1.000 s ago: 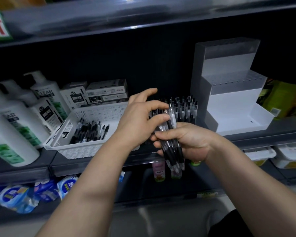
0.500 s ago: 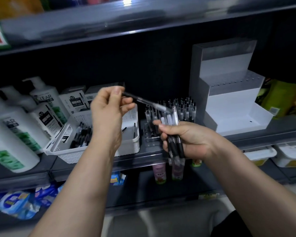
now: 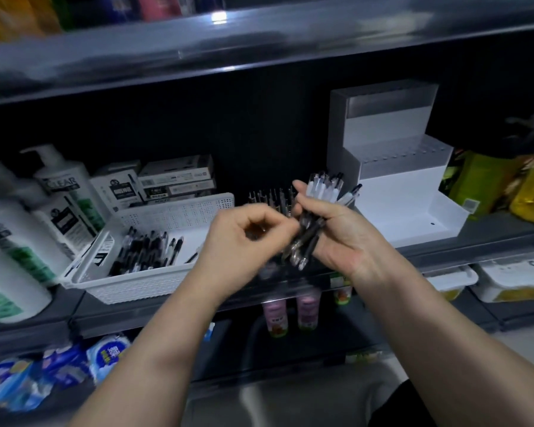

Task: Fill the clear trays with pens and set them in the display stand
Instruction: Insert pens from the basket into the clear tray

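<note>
Right hand (image 3: 346, 238) grasps a fanned bundle of black-and-clear plastic click pens (image 3: 324, 188), caps up, in front of the dark metal shelf (image 3: 487, 238) near its front edge. Left hand (image 3: 241, 241) is curled at the bundle's lower ends and motion-blurred — cannot tell whether it pinches one pen or only touches them. The white stepped plastic display stand (image 3: 392, 192) sits toward the shelf's right end, with no pens in it. A white perforated plastic basket (image 3: 179, 208) on the shelf's left part holds loose pens (image 3: 148, 251).

Risks: the bundle is splayed and gripped only mid-length. Drawing one pen out could drag its neighbours loose, and they would drop past the shelf's front edge to the lower tiers.

Unclear: a row of upright dark pen tops (image 3: 269, 197) shows just behind the hands. The clear tray presumably carrying them is hidden by both hands, so its fill level is unknown. Labels on the small grey boxes (image 3: 176, 177) are too blurred to read, and the white pump bottles (image 3: 13, 235) are cut off at the left.
</note>
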